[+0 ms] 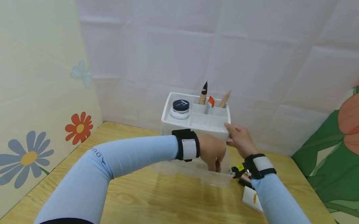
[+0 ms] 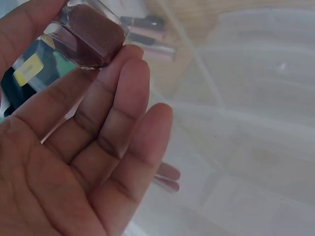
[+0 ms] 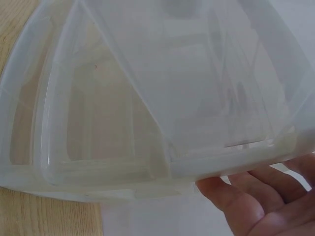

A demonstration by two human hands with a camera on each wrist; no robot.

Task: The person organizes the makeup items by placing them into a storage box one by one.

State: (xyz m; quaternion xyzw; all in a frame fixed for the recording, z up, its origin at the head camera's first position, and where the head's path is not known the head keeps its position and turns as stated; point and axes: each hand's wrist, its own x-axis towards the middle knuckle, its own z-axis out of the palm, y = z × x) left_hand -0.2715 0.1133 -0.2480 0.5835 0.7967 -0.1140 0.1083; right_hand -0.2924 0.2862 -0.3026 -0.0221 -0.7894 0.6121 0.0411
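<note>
A cosmetics organizer with a white compartmented top and translucent body stands against the back wall. Its lower drawer is pulled out toward me. My left hand reaches down over this drawer. In the left wrist view, the thumb and fingers pinch a small clear bottle with brown shimmery contents, while the outer fingers extend loosely. My right hand grips the organizer's right side near the top rim, thumb above and fingers lower. Translucent walls fill most of the right wrist view.
On top are a dark-lidded round jar, a black-tipped brush-like item, an orange-capped tube and a beige pointed item. A white box and dark items lie beside the right forearm on the wooden table.
</note>
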